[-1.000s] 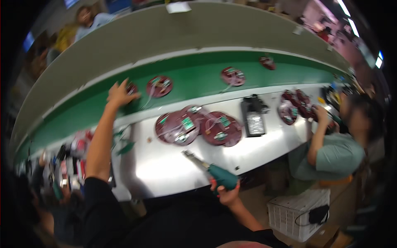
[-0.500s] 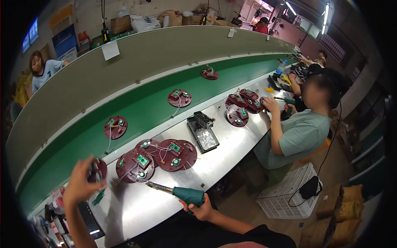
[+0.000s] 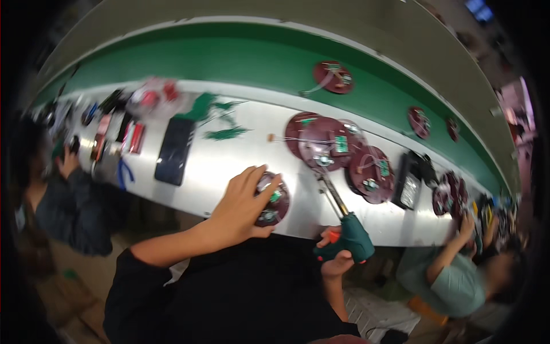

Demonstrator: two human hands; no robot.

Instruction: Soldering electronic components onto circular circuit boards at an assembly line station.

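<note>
My left hand (image 3: 239,205) is spread over a small dark red round disc (image 3: 279,207) with a green circuit board, gripping its rim near the bench's front edge. The fingers hide part of the disc. In my right hand (image 3: 338,261) is a green soldering gun (image 3: 356,236) with an orange trigger. Its long metal nose points away from me, toward the larger dark red discs. Those discs overlap in a pile (image 3: 312,146), carrying green boards and white wires; one more disc (image 3: 372,178) lies at the pile's right.
Cut green wires (image 3: 226,134) and a black phone (image 3: 175,152) lie left on the metal bench (image 3: 217,172). A black soldering stand (image 3: 409,189) sits to the right. More discs rest on the green ledge (image 3: 246,63). Co-workers sit at both sides.
The view has swung left. My left hand has brought the small disc from above the bench's left part to the front edge before me. The soldering gun remains in my right hand.
</note>
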